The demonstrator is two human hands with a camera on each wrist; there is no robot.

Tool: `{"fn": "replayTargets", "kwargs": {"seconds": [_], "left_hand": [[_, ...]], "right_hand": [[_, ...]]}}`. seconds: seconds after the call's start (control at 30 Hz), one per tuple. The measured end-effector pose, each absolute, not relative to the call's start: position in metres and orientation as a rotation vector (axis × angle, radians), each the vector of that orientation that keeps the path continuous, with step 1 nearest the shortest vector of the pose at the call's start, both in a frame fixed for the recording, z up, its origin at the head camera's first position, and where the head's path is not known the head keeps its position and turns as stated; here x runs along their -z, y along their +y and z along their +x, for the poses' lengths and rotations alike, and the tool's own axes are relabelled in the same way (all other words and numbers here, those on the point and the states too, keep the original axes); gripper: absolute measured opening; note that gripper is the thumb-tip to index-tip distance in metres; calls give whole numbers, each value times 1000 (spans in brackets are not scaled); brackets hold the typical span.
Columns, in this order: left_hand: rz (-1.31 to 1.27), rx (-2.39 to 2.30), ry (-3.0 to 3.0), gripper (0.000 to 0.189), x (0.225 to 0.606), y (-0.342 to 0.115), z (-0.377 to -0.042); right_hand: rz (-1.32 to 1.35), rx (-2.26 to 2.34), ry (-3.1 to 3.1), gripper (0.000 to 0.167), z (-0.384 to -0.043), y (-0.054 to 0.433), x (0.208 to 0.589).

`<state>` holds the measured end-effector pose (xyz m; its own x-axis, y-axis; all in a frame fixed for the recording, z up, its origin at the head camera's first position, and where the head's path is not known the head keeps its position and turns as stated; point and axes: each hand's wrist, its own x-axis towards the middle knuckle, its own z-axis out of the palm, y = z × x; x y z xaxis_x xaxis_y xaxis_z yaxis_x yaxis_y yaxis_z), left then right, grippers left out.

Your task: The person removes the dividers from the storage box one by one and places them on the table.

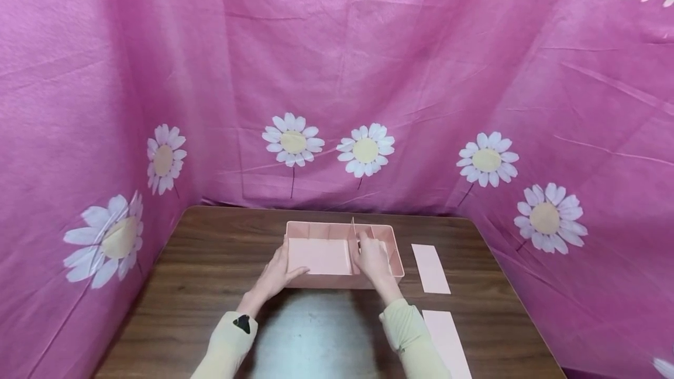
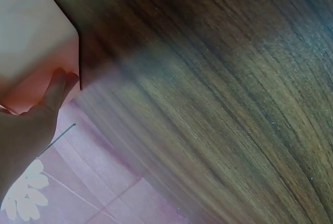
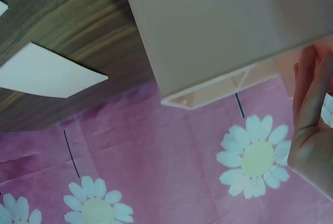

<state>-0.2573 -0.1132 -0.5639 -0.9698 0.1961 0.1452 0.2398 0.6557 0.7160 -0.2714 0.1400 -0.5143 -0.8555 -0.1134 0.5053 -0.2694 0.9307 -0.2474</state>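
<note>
A pink open-topped box (image 1: 321,281) lies lengthwise on the table. Holding its near left corner is my left hand (image 1: 275,274), its thumb along the front rim and its fingers against the left end wall. In the left wrist view the left hand (image 2: 31,125) touches the box's end (image 2: 47,73). A thin pink divider (image 1: 353,238) stands across the box right of the middle, its far top corner rising above the rim. My right hand (image 1: 372,259) reaches over the front wall and grips this divider, fingertips partly hidden inside. The right wrist view shows the right hand (image 3: 312,115) at the box's rim (image 3: 218,81).
Right of the box a pink rectangular panel (image 1: 432,269) lies flat on the wooden table (image 1: 210,268). Closer to me lies a second pink panel (image 1: 447,341), partly behind the right sleeve (image 1: 413,332). A pink daisy-printed cloth (image 1: 326,75) hangs around the table's back and sides.
</note>
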Motion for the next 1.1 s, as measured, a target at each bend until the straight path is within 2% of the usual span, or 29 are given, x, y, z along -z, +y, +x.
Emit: {"fn": "replayTargets", "kwargs": {"seconds": [0.63, 1.1], "left_hand": [[-355, 1241, -2797, 103, 564, -114, -262], [-348, 1243, -2809, 103, 566, -113, -259]], "right_hand": [[252, -536, -2583, 33, -270, 142, 486], [292, -610, -2512, 33, -259, 146, 468]]}}
